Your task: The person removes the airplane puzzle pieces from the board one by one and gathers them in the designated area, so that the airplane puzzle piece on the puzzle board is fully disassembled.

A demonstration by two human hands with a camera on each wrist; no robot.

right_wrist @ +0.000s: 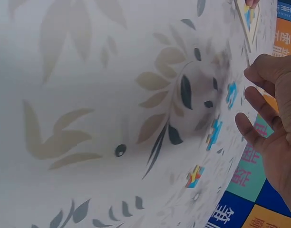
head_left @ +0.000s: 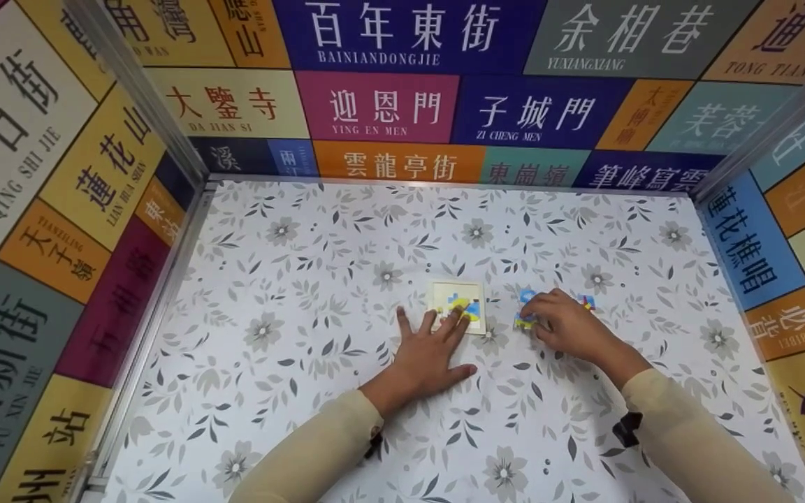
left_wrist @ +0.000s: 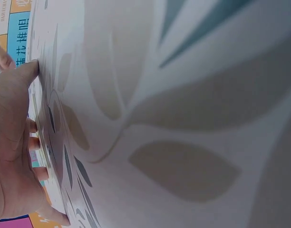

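Observation:
A small square puzzle tray point(head_left: 441, 290) with a pale rim lies on the floral tabletop, partly filled with blue and yellow pieces point(head_left: 473, 307). Over its lower part my left hand point(head_left: 429, 355) is spread, fingertips resting on the tray and pieces, thumb out to the side. To the right, my right hand point(head_left: 570, 325) bends over loose puzzle pieces point(head_left: 527, 295), thumb and fingertips together at a piece mostly hidden by them. The right wrist view shows a blue piece point(right_wrist: 231, 95), another blue one point(right_wrist: 213, 134) and a red-yellow one point(right_wrist: 195, 176) near that hand.
White tabletop point(head_left: 305, 391) with grey flowers and leaves spreads around the tray. Panels with coloured street-name signs point(head_left: 381, 105) enclose the back and both sides. Metal rails point(head_left: 144, 321) run along the table's edges.

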